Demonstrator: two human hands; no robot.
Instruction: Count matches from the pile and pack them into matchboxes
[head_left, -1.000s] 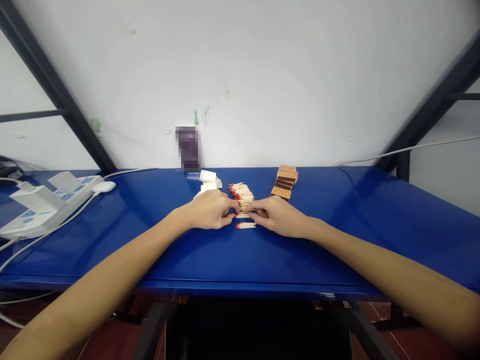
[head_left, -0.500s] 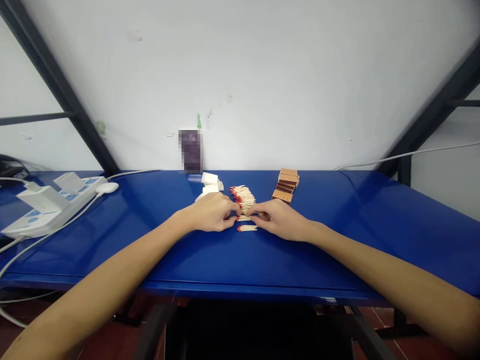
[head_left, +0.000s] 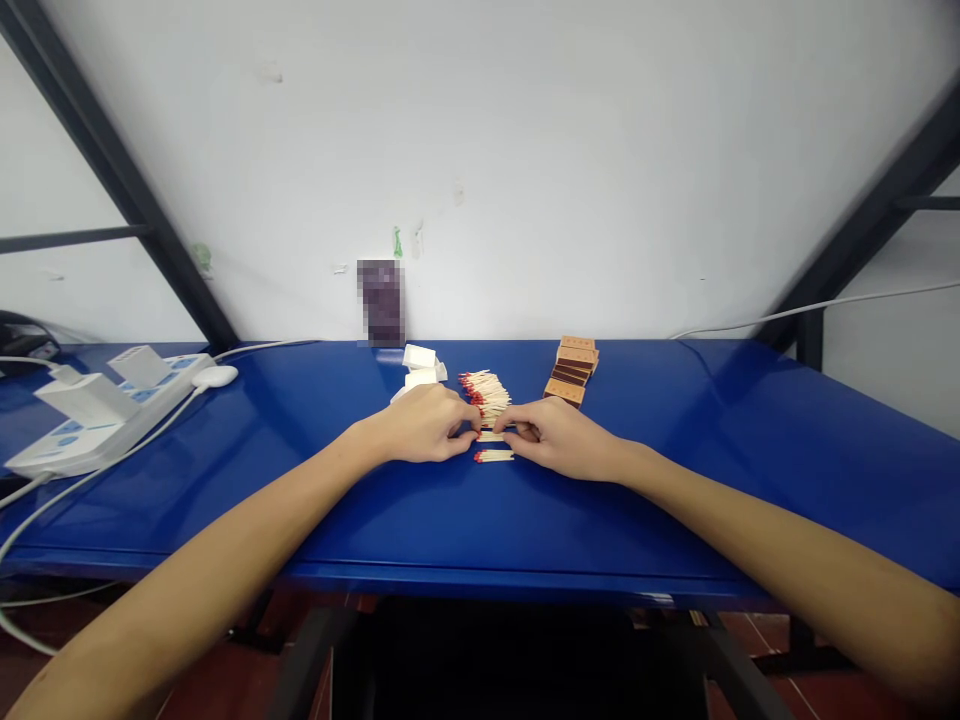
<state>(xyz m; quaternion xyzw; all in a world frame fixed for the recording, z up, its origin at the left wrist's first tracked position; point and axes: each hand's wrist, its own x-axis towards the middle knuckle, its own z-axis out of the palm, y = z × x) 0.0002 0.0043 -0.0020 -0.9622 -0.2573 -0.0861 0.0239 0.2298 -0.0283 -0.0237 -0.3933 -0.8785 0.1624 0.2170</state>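
Observation:
A heap of red-headed matches [head_left: 487,392] lies on the blue table, with its near edge partly behind my fingers. Between my two hands a few matches [head_left: 491,437] lie crosswise. My left hand [head_left: 429,424] has its thumb and forefinger closed at their red heads, while my right hand [head_left: 559,438] pinches the plain ends. Just nearer to me, a small row of matches [head_left: 495,456] rests on the tabletop. White matchbox trays [head_left: 421,377] are grouped behind my left hand. Beyond my right hand lie several brown matchbox sleeves [head_left: 573,370], overlapping in a column.
On the left, a white power strip [head_left: 112,415] carries plugged-in adapters and cables. A blurred dark card-like object [head_left: 382,303] leans on the white wall. The blue table's front edge [head_left: 480,580] runs below my forearms. Dark metal posts stand at both sides.
Both hands stay in almost the same place. My left thumb has shifted slightly right toward the match heads, and my right fingers have moved very slightly.

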